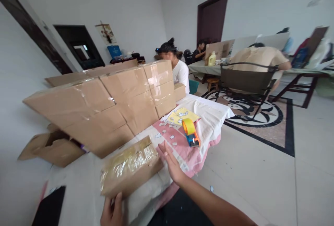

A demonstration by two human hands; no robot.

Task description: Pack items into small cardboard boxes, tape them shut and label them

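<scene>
A taped cardboard box (130,166) lies before me on the cloth-covered table, its top shiny with clear tape. My left hand (112,210) grips its near left corner with bent fingers. At the box's right end, my right hand (171,161) is held flat with its fingers stretched out; whether the palm presses on the cardboard cannot be made out. An orange and blue tape dispenser (191,133) with a yellow roll stands to the right, beyond my right hand. Behind the box rises a wall of stacked, taped cardboard boxes (125,102).
Torn paper bits (172,137) lie on the pink and white tablecloth (206,114) near a yellow sheet (182,115). An open carton (57,149) sits at the left. One person (181,72) is behind the stack; another sits in a chair (247,79) at a farther table.
</scene>
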